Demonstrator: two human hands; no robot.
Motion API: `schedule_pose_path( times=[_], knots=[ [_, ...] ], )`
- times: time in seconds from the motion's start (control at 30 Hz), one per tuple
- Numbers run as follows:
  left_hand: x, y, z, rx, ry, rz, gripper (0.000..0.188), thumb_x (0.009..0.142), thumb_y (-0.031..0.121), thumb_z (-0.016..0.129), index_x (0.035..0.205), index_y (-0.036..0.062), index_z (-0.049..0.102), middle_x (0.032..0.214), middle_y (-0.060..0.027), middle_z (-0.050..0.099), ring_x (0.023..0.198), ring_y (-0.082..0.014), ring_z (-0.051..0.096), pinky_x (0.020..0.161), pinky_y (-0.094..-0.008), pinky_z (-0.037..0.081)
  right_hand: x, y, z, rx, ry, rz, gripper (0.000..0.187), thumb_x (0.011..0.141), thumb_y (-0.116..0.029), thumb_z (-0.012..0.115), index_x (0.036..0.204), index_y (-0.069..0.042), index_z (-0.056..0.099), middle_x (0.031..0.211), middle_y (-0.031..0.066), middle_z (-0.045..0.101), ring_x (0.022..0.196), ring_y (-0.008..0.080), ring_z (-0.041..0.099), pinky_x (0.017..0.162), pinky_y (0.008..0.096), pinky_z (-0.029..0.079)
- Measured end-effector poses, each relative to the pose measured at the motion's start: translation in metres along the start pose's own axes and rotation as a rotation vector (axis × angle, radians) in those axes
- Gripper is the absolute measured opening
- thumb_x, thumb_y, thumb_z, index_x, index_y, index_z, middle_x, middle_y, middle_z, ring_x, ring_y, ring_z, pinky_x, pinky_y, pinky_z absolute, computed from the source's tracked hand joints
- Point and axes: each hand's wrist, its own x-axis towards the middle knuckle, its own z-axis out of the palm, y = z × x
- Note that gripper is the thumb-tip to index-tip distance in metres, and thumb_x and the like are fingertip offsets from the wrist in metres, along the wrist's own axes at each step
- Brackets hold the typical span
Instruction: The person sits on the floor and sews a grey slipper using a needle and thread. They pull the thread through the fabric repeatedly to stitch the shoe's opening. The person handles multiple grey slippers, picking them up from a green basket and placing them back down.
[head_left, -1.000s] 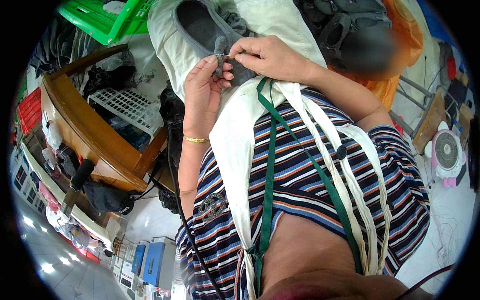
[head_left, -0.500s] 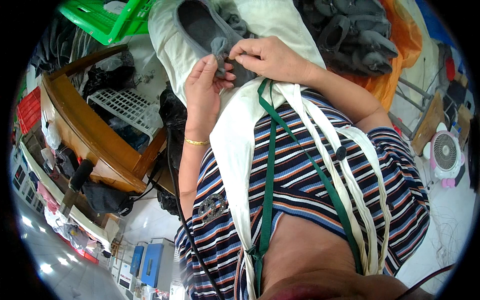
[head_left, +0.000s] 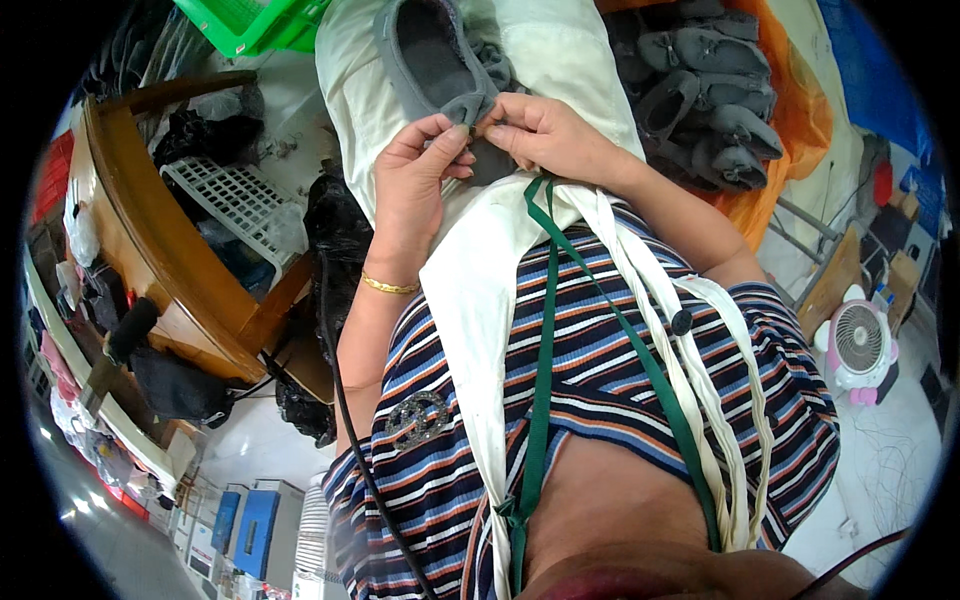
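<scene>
Shoe in soft grey, seen in the head view, lies just beyond the fingertips on white cloth over the person's lap, which I'd guess steadies it. Left hand and right hand pinch its near end, probably keeping that edge taut; anything smaller between them I can't make out. Both elbows bend, forearms converging. More grey shoes sit rightward of the fingers.

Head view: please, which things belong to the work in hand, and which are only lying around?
In the work:
gray shoe, left hand and right hand at its toe
probably the pile of gray shoes

Seemingly unrelated:
green crate
white basket
pink-and-white fan
</scene>
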Motion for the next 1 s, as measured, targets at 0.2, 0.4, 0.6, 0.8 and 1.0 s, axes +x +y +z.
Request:
schedule_pose_path(
  times=[0.2,0.4,0.6,0.8,1.0],
  knots=[
    [-0.005,0.005,0.006,0.136,0.059,-0.002,0.018,0.087,0.006,0.072,0.103,-0.0028,0.068,0.083,-0.0036,0.067,0.067,-0.0079,0.06,0.061,-0.0205,0.05,0.002,0.008,0.003,0.044,-0.008,-0.001,0.014,0.098,-0.013,0.056,0.106,-0.004,0.064,0.073,-0.003,0.055,0.06,0.004,0.048,0.054,0.0205,0.04],
    [-0.006,0.006,0.004,0.161,0.053,-0.009,0.018,0.086,0.008,0.074,0.1,-0.0036,0.071,0.077,-0.003,0.066,0.063,-0.0065,0.058,0.057,-0.0194,0.048,0.002,0.004,0.006,-0.028,0.011,0.007,0.015,0.098,-0.016,0.058,0.102,-0.002,0.064,0.072,-0.0026,0.057,0.061,0.0041,0.051,0.055,0.02,0.043],
    [-0.006,0.008,0.006,0.215,0.049,-0.028,0.016,0.086,0.008,0.074,0.099,-0.0017,0.07,0.08,-0.0019,0.066,0.064,-0.0063,0.057,0.058,-0.0202,0.047,0.005,0.007,0.006,0.029,0.007,0.075,0.015,0.099,-0.017,0.058,0.094,-0.003,0.061,0.07,-0.0025,0.057,0.061,0.0046,0.054,0.056,0.0199,0.046],
    [-0.004,0.004,0.006,0.247,0.036,-0.006,0.017,0.088,0.008,0.071,0.103,0.0,0.069,0.082,-0.0017,0.066,0.067,-0.0069,0.058,0.061,-0.0213,0.049,0.009,-0.001,0.004,0.016,0.014,0.096,0.014,0.098,-0.016,0.057,0.091,-0.004,0.059,0.068,-0.002,0.056,0.059,0.0053,0.053,0.054,0.0214,0.044],
    [-0.011,-0.013,-0.01,0.045,-0.097,-0.026,0.02,0.092,0.007,0.062,0.112,0.0071,0.064,0.085,-0.0012,0.066,0.073,-0.0092,0.062,0.067,-0.0248,0.053,-0.002,-0.014,0.01,-0.106,0.006,0.085,0.016,0.097,-0.01,0.054,0.11,-0.004,0.06,0.069,-0.003,0.055,0.056,0.0048,0.048,0.051,0.0218,0.038]
  ],
)
